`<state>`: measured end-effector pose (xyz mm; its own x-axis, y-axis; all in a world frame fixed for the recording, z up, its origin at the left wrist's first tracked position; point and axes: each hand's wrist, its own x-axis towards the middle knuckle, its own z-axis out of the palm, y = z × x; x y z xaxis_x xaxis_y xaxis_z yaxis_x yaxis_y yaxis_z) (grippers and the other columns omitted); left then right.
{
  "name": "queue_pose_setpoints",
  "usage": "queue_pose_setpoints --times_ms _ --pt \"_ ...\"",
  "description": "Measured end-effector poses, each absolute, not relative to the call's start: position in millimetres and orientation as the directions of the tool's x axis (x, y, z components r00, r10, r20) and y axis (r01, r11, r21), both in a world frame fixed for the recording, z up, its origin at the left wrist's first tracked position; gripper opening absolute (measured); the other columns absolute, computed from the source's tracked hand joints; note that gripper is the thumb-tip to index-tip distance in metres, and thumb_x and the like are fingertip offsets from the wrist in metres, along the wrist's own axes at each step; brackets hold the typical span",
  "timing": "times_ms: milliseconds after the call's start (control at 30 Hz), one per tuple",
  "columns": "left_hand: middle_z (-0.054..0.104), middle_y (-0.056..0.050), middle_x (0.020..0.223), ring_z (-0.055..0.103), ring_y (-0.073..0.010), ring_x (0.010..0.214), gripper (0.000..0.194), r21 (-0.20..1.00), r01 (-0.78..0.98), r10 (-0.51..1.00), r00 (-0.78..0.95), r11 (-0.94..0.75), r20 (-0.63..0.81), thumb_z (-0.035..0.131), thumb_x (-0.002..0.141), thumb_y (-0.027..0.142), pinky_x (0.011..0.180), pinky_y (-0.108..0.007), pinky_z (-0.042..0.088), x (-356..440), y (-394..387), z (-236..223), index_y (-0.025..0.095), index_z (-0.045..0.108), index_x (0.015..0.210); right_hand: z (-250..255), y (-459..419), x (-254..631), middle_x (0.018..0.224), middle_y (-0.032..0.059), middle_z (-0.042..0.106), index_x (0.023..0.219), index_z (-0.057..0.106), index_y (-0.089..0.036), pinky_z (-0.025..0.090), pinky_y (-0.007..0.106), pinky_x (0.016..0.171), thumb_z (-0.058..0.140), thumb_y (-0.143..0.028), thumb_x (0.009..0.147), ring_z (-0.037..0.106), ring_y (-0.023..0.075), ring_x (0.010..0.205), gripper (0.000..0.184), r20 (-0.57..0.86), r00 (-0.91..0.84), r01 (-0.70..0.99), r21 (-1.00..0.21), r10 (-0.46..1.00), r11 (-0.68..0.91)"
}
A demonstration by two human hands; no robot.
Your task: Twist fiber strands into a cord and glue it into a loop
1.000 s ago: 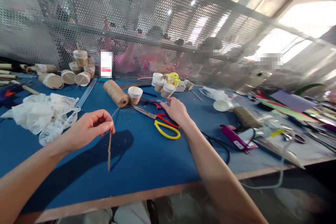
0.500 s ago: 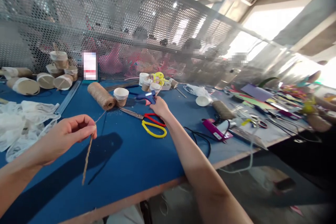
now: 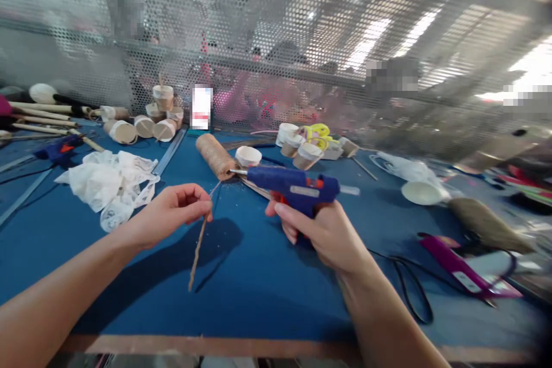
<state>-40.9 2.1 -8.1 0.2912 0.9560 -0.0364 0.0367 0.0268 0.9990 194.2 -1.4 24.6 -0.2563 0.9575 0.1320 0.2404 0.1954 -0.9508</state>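
Pinched between the thumb and fingers of my left hand (image 3: 179, 213) is a thin brown twine (image 3: 197, 256), its loose end hanging down over the table. From the pinch it runs up toward a spool of twine (image 3: 213, 155) lying on its side. My right hand (image 3: 323, 230) is wrapped around the grip of a blue hot glue gun (image 3: 297, 184), held above the table. Its metal nozzle points left, near the spool's end, and a clear glue stick (image 3: 349, 190) sticks out at the back. A white-rimmed small cup (image 3: 249, 156) stands behind the nozzle. The scissors are mostly hidden behind the glue gun.
White lace fabric (image 3: 110, 184) lies in a heap at the left. Wrapped cups (image 3: 123, 131) are stacked at the back, beside a phone (image 3: 201, 108). A purple device (image 3: 457, 264) and a black cord (image 3: 414, 299) lie at the right. A perforated metal screen (image 3: 259, 40) borders the table's far side.
My right hand has lifted the glue gun from the back of the table and brought it nearer, its nozzle now by the spool. The view has turned left. My left hand still pinches the twine.
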Motion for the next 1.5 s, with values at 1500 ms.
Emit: queue_pose_setpoints --times_ms 1500 --pt "0.057 0.002 0.057 0.045 -0.0072 0.055 0.032 0.937 -0.271 0.935 0.332 0.219 -0.123 0.075 0.060 0.038 0.056 -0.023 0.031 -36 4 -8 0.014 0.053 0.063 2 -12 182 0.056 -0.0022 0.059 0.065 0.053 -0.026 0.053 0.029 0.051 0.062 -0.027 0.072 0.058 0.0176 0.050 0.011 0.451 -0.233 0.555 -0.666 0.862 0.499"
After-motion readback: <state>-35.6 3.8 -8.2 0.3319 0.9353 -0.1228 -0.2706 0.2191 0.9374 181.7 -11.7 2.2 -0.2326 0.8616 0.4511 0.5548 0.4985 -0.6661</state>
